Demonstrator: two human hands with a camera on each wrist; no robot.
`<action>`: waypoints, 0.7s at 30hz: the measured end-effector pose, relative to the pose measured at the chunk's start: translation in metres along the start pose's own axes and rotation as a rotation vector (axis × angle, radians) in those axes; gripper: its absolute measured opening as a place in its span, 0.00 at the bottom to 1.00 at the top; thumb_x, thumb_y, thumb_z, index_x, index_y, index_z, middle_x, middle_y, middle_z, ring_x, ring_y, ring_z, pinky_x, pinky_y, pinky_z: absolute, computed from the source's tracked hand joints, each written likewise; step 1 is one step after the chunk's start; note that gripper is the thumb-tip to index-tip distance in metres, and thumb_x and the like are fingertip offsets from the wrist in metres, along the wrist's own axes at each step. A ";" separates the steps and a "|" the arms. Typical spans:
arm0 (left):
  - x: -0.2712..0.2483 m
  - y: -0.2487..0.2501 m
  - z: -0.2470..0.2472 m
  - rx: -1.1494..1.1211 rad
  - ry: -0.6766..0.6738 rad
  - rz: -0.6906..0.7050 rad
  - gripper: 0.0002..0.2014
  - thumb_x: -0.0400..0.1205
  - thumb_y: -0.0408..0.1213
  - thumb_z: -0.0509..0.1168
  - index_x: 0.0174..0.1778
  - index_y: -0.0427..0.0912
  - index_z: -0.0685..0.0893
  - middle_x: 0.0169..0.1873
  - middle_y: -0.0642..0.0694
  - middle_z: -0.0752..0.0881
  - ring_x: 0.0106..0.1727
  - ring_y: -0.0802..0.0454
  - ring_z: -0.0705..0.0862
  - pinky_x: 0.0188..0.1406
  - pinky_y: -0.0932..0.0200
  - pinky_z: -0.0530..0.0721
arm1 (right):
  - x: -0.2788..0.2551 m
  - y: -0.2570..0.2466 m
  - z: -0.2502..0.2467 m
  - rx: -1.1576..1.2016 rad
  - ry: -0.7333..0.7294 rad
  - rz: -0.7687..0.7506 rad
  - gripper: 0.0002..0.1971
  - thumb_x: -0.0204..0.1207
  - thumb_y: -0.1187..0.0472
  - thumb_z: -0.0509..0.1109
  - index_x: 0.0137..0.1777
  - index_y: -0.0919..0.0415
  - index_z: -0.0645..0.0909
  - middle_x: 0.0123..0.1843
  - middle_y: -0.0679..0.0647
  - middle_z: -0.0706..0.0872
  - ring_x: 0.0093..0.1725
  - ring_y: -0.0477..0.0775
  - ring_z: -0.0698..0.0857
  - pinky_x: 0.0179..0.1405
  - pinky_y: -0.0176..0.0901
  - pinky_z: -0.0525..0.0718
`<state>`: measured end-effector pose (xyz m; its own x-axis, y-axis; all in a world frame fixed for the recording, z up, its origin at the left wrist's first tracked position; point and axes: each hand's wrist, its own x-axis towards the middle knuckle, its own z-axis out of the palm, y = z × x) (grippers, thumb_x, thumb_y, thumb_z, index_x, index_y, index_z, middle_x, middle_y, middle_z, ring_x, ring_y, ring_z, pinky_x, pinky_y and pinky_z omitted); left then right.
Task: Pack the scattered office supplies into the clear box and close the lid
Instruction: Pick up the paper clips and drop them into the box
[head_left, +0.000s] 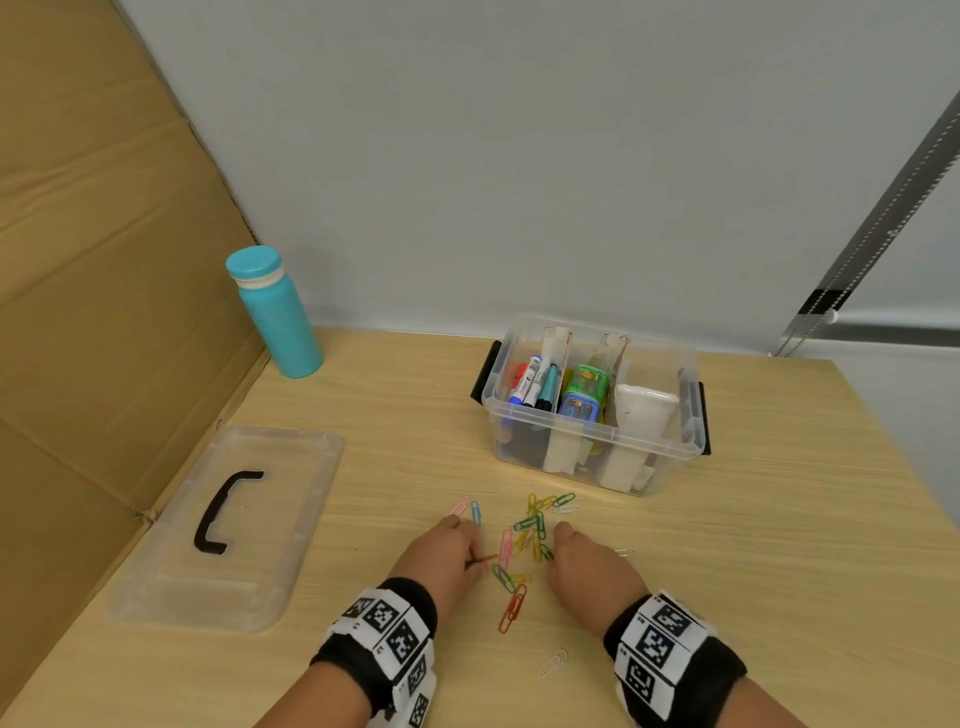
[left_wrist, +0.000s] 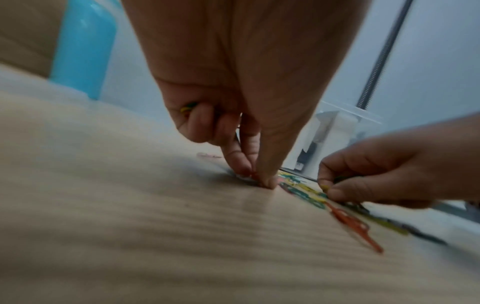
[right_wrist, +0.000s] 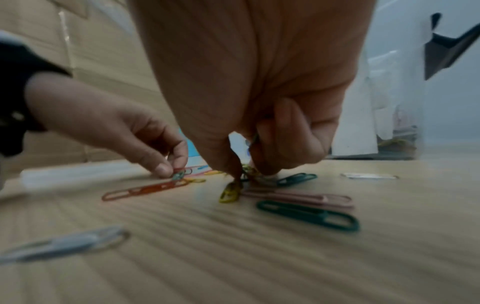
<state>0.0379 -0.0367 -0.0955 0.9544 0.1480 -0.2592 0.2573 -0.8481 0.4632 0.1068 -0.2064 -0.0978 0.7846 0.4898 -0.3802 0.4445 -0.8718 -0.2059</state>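
On pale wood-grain table (head_left: 753, 545), your left hand (head_left: 441, 558) pinches red paper clip between thumb and forefinger, other fingers curled round more clips. Your right hand (head_left: 584, 564) pinches clips too, fingers bunched at table. Paper clips (head_left: 530, 530) scattered between hands, one white clip (head_left: 551, 663) nearer you. Clear box (head_left: 592, 410) open beyond, holding markers. Lid (head_left: 228, 525) flat at left, beside cardboard sheet (head_left: 93, 312). Blue bottle (head_left: 275, 312) upright against grey wall (head_left: 519, 156).
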 end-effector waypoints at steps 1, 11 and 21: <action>0.000 0.003 -0.001 0.076 -0.002 0.013 0.10 0.82 0.40 0.61 0.56 0.43 0.80 0.55 0.47 0.79 0.54 0.49 0.81 0.57 0.57 0.81 | 0.000 -0.003 0.000 -0.044 -0.001 0.001 0.14 0.82 0.67 0.49 0.65 0.65 0.68 0.60 0.61 0.83 0.55 0.62 0.86 0.40 0.43 0.71; 0.009 -0.009 -0.009 -0.443 0.023 -0.067 0.10 0.85 0.33 0.56 0.57 0.42 0.82 0.48 0.49 0.84 0.49 0.53 0.82 0.47 0.68 0.77 | -0.001 0.039 -0.021 1.252 -0.216 0.073 0.12 0.82 0.59 0.51 0.36 0.58 0.67 0.30 0.52 0.67 0.25 0.48 0.62 0.19 0.37 0.61; 0.009 -0.022 -0.030 -1.654 0.021 -0.342 0.12 0.85 0.33 0.48 0.39 0.40 0.74 0.22 0.49 0.72 0.18 0.57 0.67 0.13 0.66 0.64 | -0.002 0.034 -0.017 1.297 -0.134 0.102 0.14 0.86 0.62 0.53 0.45 0.61 0.78 0.30 0.50 0.73 0.24 0.44 0.68 0.17 0.32 0.65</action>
<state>0.0455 -0.0019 -0.0828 0.8237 0.2172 -0.5238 0.2958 0.6236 0.7236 0.1274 -0.2367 -0.0882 0.7072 0.4829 -0.5163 -0.4106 -0.3140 -0.8561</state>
